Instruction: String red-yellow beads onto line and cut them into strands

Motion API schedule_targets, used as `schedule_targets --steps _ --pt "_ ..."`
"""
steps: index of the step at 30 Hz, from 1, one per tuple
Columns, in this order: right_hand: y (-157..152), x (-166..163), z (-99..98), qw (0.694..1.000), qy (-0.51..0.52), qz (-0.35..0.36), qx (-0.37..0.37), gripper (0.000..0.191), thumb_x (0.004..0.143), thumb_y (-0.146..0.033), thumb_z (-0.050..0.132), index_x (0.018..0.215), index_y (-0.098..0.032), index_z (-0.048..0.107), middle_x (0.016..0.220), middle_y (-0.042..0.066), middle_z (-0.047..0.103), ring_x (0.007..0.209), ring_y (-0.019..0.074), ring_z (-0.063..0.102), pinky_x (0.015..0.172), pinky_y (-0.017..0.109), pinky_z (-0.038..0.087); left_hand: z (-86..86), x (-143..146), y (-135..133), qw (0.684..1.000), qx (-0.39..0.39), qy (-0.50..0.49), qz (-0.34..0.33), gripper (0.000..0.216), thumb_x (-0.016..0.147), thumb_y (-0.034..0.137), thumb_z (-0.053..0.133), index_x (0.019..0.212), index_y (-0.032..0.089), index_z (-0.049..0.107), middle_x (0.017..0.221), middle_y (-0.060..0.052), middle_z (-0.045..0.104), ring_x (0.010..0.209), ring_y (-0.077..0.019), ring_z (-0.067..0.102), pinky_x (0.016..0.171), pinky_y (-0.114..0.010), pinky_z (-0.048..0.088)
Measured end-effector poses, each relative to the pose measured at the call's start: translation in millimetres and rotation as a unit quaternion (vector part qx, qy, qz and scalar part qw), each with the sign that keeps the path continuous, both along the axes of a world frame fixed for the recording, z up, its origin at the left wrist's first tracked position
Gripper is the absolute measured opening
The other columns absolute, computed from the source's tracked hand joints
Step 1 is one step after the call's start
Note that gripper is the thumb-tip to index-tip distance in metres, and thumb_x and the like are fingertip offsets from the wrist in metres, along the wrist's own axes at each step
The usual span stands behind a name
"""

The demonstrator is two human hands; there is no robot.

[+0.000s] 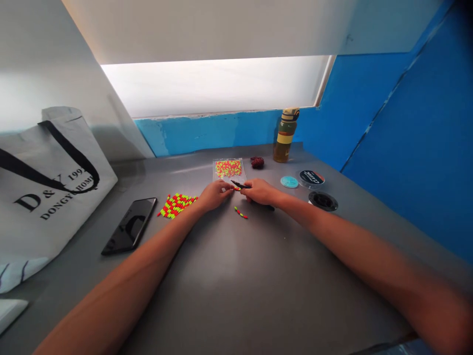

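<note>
My left hand reaches to the middle of the table, its fingertips pinched at a small red and yellow float bead strand. Close beside it, my right hand is closed around a black pointed tool, whose tip points left over the strand. The tool's handle shows below the palm; whether it is scissors or pliers cannot be made out. A short loose row of red and yellow beads lies just in front of my hands. Left of my left wrist is a flat pile of strung red and yellow beads.
Behind my hands lies a clear bag of beads, with a dark red bundle and a bottle. Right are a blue disc, a labelled round case and a black spool. Left are a phone and a white bag.
</note>
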State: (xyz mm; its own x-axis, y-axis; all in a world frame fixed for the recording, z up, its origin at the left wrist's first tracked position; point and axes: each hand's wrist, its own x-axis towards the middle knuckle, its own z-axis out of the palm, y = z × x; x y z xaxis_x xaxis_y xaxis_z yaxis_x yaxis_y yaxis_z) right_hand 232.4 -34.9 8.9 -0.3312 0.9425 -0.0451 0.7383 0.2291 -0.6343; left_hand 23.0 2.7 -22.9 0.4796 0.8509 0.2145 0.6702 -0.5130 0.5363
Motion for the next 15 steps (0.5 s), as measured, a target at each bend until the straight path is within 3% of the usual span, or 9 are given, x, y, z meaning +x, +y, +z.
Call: schedule_targets --steps 15 --pt "4.3 1.2 -4.6 0.999 -0.005 0.023 0.025 0.021 0.09 -0.028 0.052 0.084 -0.015 0.067 0.072 0.003 0.068 0.058 0.0127 0.053 0.054 0.024 0.031 -7.9 0.8 5.4 1.0 0.013 0.018 -0.011 0.031 0.09 0.032 0.057 0.113 0.022 0.075 0.099 -0.007 0.065 0.072 -0.0154 0.056 0.072 -0.028 0.042"
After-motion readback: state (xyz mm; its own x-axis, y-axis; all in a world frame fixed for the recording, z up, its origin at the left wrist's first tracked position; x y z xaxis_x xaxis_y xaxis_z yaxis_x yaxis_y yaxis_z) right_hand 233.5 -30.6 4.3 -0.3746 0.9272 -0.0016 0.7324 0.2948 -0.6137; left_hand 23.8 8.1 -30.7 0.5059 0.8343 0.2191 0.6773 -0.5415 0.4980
